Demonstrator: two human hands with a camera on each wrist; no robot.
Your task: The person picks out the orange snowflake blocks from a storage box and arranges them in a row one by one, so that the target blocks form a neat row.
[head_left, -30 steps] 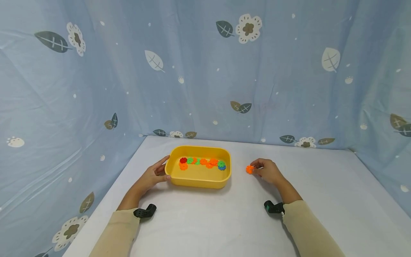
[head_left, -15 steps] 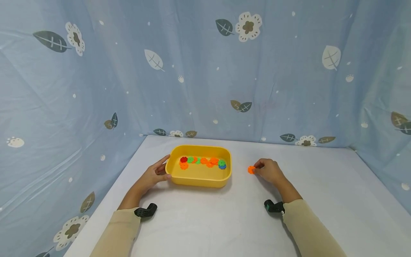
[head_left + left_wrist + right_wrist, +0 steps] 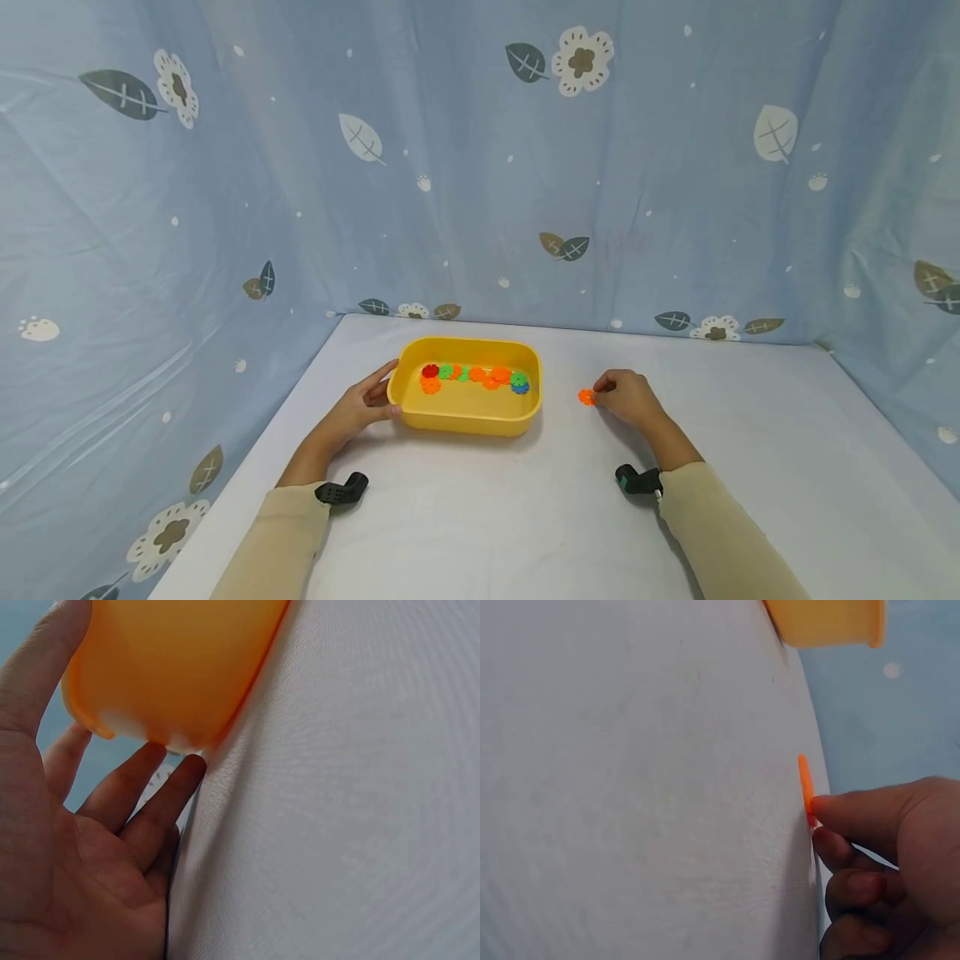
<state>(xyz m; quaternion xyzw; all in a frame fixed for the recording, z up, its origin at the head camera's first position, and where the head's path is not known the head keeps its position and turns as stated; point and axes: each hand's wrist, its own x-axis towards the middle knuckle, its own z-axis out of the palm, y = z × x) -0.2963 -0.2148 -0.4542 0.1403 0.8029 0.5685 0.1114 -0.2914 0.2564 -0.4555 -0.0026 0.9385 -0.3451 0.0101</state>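
Note:
My left hand (image 3: pixel 358 410) holds the left end of a yellow plastic bin (image 3: pixel 457 421), thumb at the near corner and fingers against the end wall. In the left wrist view its fingertips (image 3: pixel 196 761) touch the bin low down, close to the cloth. Several flower-shaped plastic discs lie in a row inside, among them a red disc (image 3: pixel 430 371), a green disc (image 3: pixel 518 379) and an orange disc (image 3: pixel 431 386). To the right of the bin, my right hand (image 3: pixel 628 397) pinches the edge of another orange flower-shaped disc (image 3: pixel 805 780), which lies nearly flat at the table surface.
White cloth covers the table (image 3: pixel 480 517). A blue patterned curtain (image 3: pixel 480 167) rises behind the table and along its left and right sides. Black wrist cameras (image 3: pixel 341 490) sit on both wrists.
The orange disc in my right hand has shifted slightly right and tipped flatter toward the table. My left hand has stayed in place on the bin.

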